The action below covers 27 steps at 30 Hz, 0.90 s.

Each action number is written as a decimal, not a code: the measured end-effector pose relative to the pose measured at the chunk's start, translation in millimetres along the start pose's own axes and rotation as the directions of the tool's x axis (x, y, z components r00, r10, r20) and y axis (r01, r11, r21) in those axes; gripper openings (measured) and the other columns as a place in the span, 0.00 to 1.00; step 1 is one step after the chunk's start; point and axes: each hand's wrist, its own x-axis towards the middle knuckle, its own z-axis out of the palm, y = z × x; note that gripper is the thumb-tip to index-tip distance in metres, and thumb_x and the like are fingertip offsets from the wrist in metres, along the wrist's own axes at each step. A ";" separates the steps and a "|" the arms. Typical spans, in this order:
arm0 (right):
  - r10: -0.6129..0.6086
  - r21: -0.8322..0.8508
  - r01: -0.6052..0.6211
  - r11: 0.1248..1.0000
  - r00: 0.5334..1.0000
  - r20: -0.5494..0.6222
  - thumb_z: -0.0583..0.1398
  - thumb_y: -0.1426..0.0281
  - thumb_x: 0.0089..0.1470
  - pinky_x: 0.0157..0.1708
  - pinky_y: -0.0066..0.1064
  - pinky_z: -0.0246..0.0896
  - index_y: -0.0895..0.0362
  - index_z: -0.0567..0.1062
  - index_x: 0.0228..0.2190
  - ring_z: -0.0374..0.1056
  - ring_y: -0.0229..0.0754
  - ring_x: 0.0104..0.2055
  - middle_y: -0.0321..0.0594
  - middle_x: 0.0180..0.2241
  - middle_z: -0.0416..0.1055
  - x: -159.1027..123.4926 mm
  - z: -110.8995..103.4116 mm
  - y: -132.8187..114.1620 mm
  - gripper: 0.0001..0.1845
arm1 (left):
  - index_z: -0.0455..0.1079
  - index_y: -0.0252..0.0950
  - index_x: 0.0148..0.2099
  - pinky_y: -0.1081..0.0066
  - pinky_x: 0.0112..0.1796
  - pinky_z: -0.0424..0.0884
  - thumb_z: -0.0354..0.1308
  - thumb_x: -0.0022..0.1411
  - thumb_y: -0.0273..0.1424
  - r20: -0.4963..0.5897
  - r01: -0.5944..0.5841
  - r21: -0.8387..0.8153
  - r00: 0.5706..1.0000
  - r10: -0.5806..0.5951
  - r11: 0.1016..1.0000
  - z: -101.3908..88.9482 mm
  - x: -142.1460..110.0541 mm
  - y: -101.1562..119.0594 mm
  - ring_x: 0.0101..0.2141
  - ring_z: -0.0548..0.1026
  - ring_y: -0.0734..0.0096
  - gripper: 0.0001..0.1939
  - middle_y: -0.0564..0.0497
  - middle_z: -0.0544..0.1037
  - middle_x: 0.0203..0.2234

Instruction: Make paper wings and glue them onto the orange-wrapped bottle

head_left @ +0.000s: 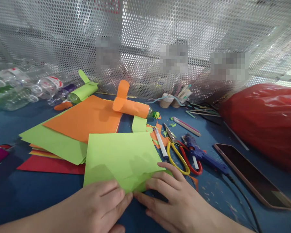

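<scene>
A sheet of light green paper [121,152] lies in front of me on the blue table, its near edge turned up into a narrow flap. My left hand [99,204] has curled fingers and grips that edge near the middle. Right beside it, my right hand [172,197] holds the same edge between thumb and fingers, with its outer fingers resting along the flap toward the right. Under the sheet's left side is a stack of coloured paper with an orange sheet [87,116] on top.
Right of the paper lie a white marker [161,144], scissors [177,152], a blue glue gun [203,155] and a phone [252,174]. Behind stand an orange-wrapped bottle [133,107], a green-wrapped bottle [83,92] and clear bottles [48,84]. A red bag [264,119] sits at right.
</scene>
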 end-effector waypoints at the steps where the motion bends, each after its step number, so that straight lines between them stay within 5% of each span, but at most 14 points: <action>1: -0.003 -0.001 0.003 1.000 1.000 -0.004 0.55 0.68 0.64 0.62 0.44 0.45 0.50 0.75 0.48 0.70 0.42 0.47 0.38 0.42 0.77 -0.5 0.9 -0.1 0.14 | 0.70 0.27 0.55 0.67 0.40 0.74 0.50 0.70 0.31 -0.008 -0.001 0.002 1.000 0.001 1.000 -0.5 0.1 -0.1 0.37 0.77 0.60 0.17 0.44 0.81 0.39; 6: 0.004 0.008 -0.004 1.000 0.999 -0.037 0.56 0.67 0.64 0.63 0.42 0.41 0.52 0.76 0.46 0.70 0.41 0.44 0.37 0.39 0.77 -4.1 -0.1 -1.9 0.12 | 0.69 0.29 0.56 0.68 0.45 0.72 0.44 0.72 0.30 -0.041 -0.002 -0.021 0.999 0.001 1.000 -0.5 -2.9 -2.7 0.40 0.77 0.62 0.18 0.45 0.81 0.43; 17: 0.107 0.073 -0.113 0.991 0.991 0.078 0.56 0.73 0.61 0.51 0.41 0.53 0.55 0.77 0.29 0.63 0.39 0.32 0.36 0.27 0.68 -7.9 -25.0 12.0 0.11 | 0.72 0.29 0.53 0.71 0.47 0.69 0.39 0.74 0.27 -0.158 -0.005 0.009 0.987 0.007 1.000 8.9 -4.8 -0.2 0.40 0.77 0.66 0.20 0.48 0.82 0.40; 23: 0.261 0.045 -0.273 0.961 0.949 0.178 0.57 0.72 0.59 0.41 0.40 0.56 0.51 0.79 0.29 0.62 0.43 0.34 0.37 0.27 0.68 -15.1 -37.4 18.4 0.11 | 0.74 0.33 0.50 0.73 0.45 0.70 0.40 0.74 0.30 -0.316 0.000 0.012 0.949 0.004 1.000 18.3 -8.0 -3.9 0.36 0.78 0.69 0.19 0.53 0.83 0.36; 27: 0.333 0.016 -0.345 0.938 0.914 0.233 0.58 0.72 0.59 0.39 0.39 0.56 0.50 0.79 0.29 0.63 0.44 0.35 0.36 0.27 0.68 -19.6 -40.8 20.6 0.11 | 0.76 0.34 0.45 0.72 0.39 0.72 0.43 0.73 0.32 -0.260 0.047 -0.012 0.964 -0.049 0.999 8.8 -9.2 -5.6 0.33 0.77 0.69 0.19 0.52 0.83 0.32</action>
